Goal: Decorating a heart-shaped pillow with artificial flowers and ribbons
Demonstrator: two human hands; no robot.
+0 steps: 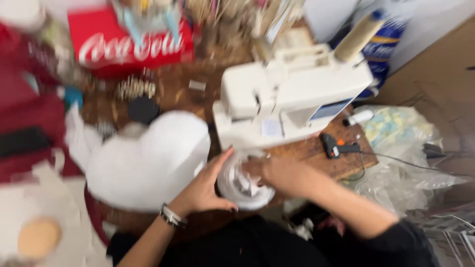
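Observation:
The frame is motion-blurred. Both my hands hold a small round piece of white fabric [245, 185] at the front of a white sewing machine [292, 94]. My left hand [205, 185], with a bracelet on the wrist, cups the piece's left side. My right hand [282, 175] grips its right side, close under the machine's front end. A large puffy white fabric shape [148, 160] lies just left of my left hand on the wooden table [173, 91].
A red box [131, 42] and cluttered tools stand at the table's back. A black and orange tool [334, 146] with a cord lies on the table's right corner. Clear plastic bags [401, 153] pile to the right. Red cloth [27, 113] and pale pieces lie at left.

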